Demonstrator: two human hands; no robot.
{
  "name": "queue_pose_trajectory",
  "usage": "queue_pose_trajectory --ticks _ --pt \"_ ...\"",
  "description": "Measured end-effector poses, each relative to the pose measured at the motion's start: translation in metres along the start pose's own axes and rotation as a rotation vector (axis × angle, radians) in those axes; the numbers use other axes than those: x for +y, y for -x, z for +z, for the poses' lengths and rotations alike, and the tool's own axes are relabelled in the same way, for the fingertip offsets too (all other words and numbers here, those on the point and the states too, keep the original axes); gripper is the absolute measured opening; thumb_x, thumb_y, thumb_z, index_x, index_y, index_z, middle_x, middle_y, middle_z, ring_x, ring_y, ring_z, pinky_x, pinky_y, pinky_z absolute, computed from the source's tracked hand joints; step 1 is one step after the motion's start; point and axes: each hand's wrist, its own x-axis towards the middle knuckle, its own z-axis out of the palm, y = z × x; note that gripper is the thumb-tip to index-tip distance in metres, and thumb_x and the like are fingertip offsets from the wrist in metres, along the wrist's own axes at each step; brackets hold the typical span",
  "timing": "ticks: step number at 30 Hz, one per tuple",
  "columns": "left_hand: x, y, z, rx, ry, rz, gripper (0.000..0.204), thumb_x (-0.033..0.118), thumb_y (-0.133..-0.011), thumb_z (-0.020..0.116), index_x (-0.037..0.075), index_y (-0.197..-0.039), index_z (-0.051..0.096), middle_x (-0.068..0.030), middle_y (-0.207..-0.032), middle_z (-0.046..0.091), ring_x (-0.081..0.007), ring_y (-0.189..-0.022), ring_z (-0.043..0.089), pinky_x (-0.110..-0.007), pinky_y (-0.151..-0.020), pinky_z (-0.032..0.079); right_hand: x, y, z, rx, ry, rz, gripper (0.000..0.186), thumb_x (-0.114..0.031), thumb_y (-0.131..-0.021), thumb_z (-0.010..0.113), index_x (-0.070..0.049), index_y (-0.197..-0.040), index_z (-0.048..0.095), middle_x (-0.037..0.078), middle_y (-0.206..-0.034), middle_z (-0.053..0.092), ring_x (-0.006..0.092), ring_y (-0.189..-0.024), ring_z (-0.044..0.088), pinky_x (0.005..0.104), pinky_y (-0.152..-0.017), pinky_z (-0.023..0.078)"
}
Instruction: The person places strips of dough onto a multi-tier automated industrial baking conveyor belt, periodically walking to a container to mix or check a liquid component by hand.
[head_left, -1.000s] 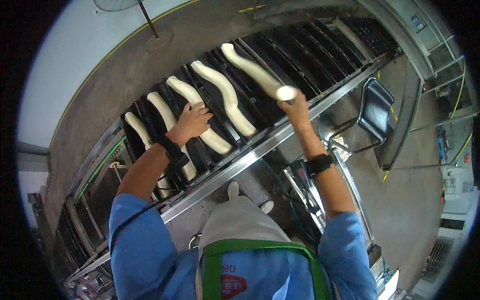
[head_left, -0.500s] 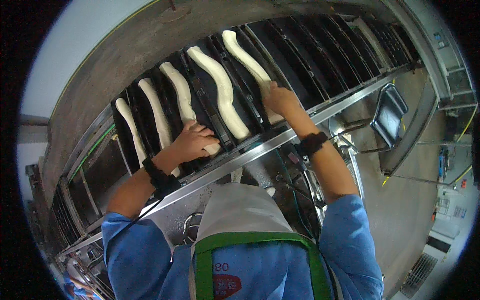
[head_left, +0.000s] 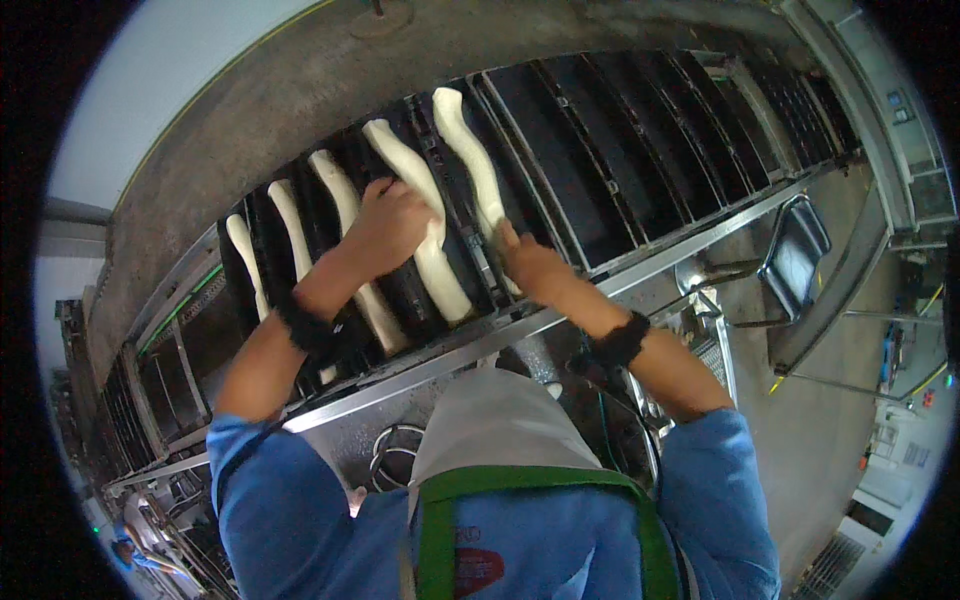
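Several long, pale dough strips point(head_left: 410, 165) lie in parallel black trough-like trays, running away from me. My left hand point(head_left: 395, 225) is above the third and fourth strips from the left, its fingers curled in. What those fingers hold, if anything, is hidden beneath the hand. At the near part of the rightmost dough strip point(head_left: 470, 155), my right hand point(head_left: 535, 265) has its thumb and fingers closed around the dough. That strip's near end is mostly covered by the hand. The leftmost dough strip point(head_left: 245, 255) is thinner, and my left forearm crosses in front of its near end.
More black trays point(head_left: 600, 150) without dough continue to the right. A metal rail point(head_left: 440, 360) runs along the near side. Right of it stands a black seat point(head_left: 797, 255). Concrete floor point(head_left: 250, 110) lies beyond the trays.
My left hand has left the near end of the third strip and moved farther away and right, over the fourth strip. My right hand remains at the rightmost strip. The view has shifted slightly.
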Motion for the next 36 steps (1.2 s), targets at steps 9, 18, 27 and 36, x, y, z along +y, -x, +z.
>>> queue_pose_trajectory --ticks 9,18,27,36 --pt "-0.076 -0.143 0.055 -0.274 -0.424 -0.075 0.024 0.017 -0.075 0.044 0.014 -0.095 0.058 -0.0032 -0.106 0.048 -0.0214 -0.11 0.034 -0.043 -0.085 0.028 0.018 0.043 0.01 0.14 0.093 -0.349 0.039 -0.005 -0.071 0.044 -0.001 -0.109 0.038 0.019 -0.084 0.051 0.0297 -0.065 0.057 0.0351 -0.052 0.047" --pt "-0.075 -0.198 0.058 -0.421 -0.718 0.129 0.018 0.016 -0.07 0.05 0.006 -0.078 0.062 -0.0089 -0.082 0.058 -0.0241 -0.078 0.056 -0.032 -0.068 0.045 0.04 0.028 0.011 -0.009 -0.252 -0.311 0.023 -0.007 -0.075 0.039 -0.001 -0.097 0.045 0.018 -0.078 0.053 0.0319 -0.07 0.056 0.0383 -0.057 0.047" --pt "-0.032 -0.112 0.105 -0.471 -0.41 0.121 0.024 0.013 -0.073 0.043 0.015 -0.093 0.057 -0.0133 -0.105 0.047 -0.0328 -0.103 0.039 -0.047 -0.075 0.038 0.175 0.104 -0.034 0.257 -0.193 -0.448 0.018 -0.008 -0.065 0.049 -0.002 -0.082 0.051 0.014 -0.089 0.051 0.0313 -0.076 0.053 0.0388 -0.063 0.046" --pt "-0.056 -0.129 0.078 -0.615 -0.115 0.024 0.023 0.02 -0.08 0.044 0.003 -0.09 0.055 -0.0158 -0.087 0.054 -0.0309 -0.081 0.049 -0.038 -0.068 0.04 0.333 0.295 0.035 0.419 -0.402 0.445 0.028 -0.023 -0.073 0.052 -0.008 -0.097 0.051 0.015 -0.092 0.053 0.0321 -0.083 0.053 0.0409 -0.069 0.043"
